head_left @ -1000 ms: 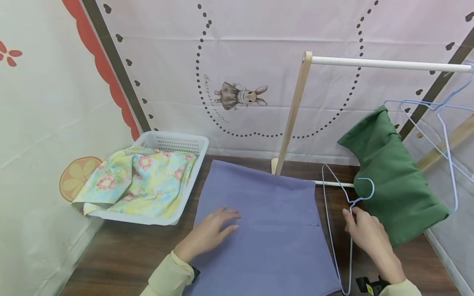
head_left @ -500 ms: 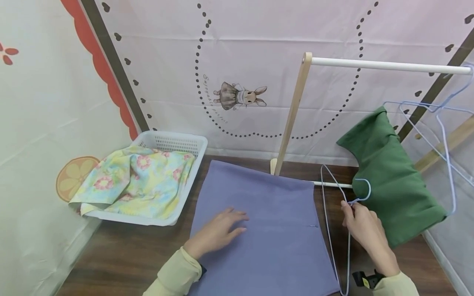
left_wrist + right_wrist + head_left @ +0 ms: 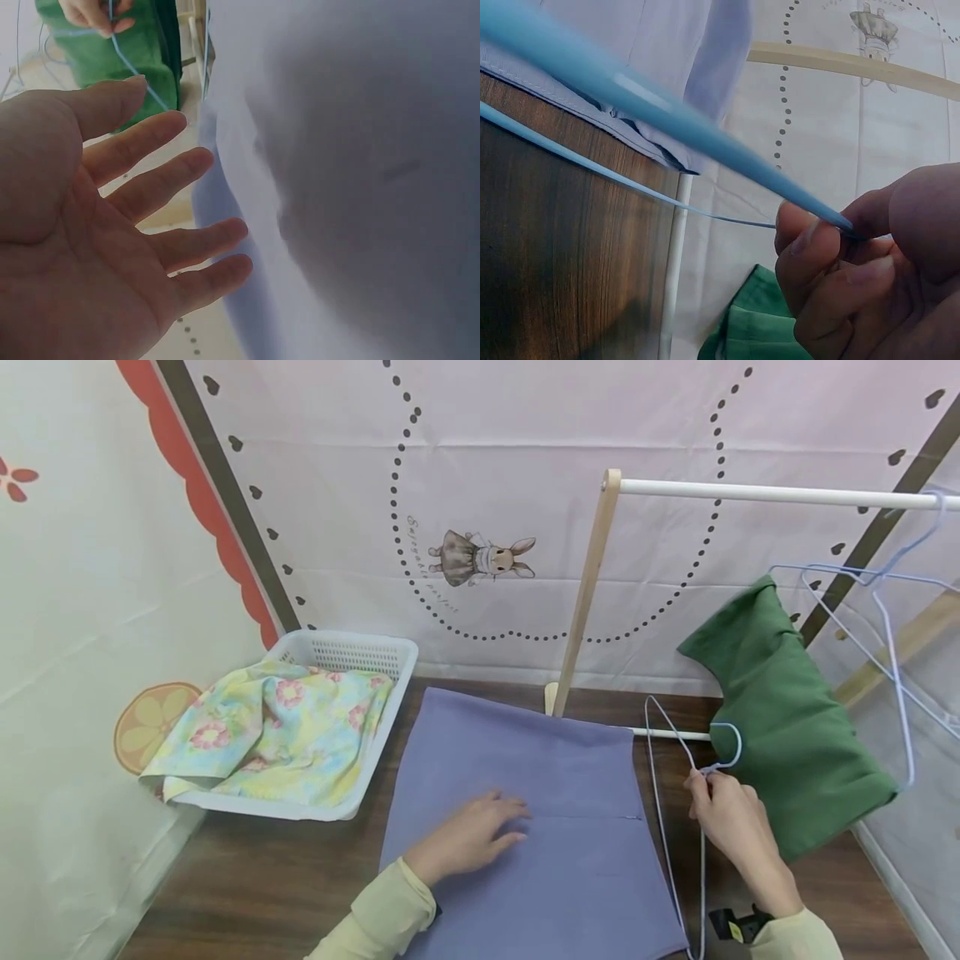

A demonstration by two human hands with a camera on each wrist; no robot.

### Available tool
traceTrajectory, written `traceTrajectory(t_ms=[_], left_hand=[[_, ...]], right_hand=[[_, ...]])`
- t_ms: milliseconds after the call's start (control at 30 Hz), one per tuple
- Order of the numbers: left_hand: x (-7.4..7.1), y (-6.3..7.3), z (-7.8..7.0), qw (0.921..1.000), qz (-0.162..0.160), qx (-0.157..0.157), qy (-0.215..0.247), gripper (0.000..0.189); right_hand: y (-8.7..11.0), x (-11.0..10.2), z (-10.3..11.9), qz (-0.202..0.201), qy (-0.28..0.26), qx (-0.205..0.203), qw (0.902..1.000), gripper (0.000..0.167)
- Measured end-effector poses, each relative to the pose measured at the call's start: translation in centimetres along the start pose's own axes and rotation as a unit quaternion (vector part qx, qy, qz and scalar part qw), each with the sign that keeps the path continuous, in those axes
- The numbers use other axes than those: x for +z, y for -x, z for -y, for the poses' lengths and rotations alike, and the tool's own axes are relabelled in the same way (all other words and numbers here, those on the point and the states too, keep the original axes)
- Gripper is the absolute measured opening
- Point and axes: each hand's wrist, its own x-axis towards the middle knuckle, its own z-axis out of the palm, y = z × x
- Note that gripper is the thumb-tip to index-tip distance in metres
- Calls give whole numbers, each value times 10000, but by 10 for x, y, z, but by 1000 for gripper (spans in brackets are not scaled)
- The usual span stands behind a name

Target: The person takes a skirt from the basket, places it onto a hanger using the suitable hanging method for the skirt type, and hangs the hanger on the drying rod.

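Observation:
A purple-blue rectangular cloth (image 3: pixel 480 752) with a seam across its middle lies spread on the dark wooden surface. Over it is my left hand (image 3: pixel 472 839), fingers loosely spread; the left wrist view shows the palm (image 3: pixel 82 240) with nothing in it. To the right of the cloth, my right hand (image 3: pixel 731 818) pinches a light blue wire hanger (image 3: pixel 654 777) just below its hook. Thumb and fingers close on the blue wire (image 3: pixel 727 154) in the right wrist view. The hanger's long side runs along the cloth's right edge.
A white basket (image 3: pixel 408 672) holding a floral cloth (image 3: pixel 300 735) stands at the left. A rack with a white rail (image 3: pixel 750 493) and wooden post (image 3: pixel 588 593) rises behind. From another hanger (image 3: pixel 892 652) at the right hangs a green cloth (image 3: pixel 795 727).
My left hand has moved to the right across the purple-blue cloth. My right hand has slid up the hanger toward its hook, still pinching it.

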Motion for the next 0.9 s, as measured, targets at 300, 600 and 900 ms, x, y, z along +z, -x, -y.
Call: traceTrajectory(t_ms=[300, 600, 900], left_hand=[[17, -6, -12, 9994, 151, 243, -175, 39], [41, -15, -34, 9950, 452, 694, -558, 49], [59, -29, -66, 9862, 1275, 724, -771, 69]], right_hand=[[-2, 1, -1, -78, 10, -11, 10000, 50], [-4, 0, 1, -54, 88, -69, 9999, 51], [0, 1, 6, -13, 132, -13, 9999, 54]])
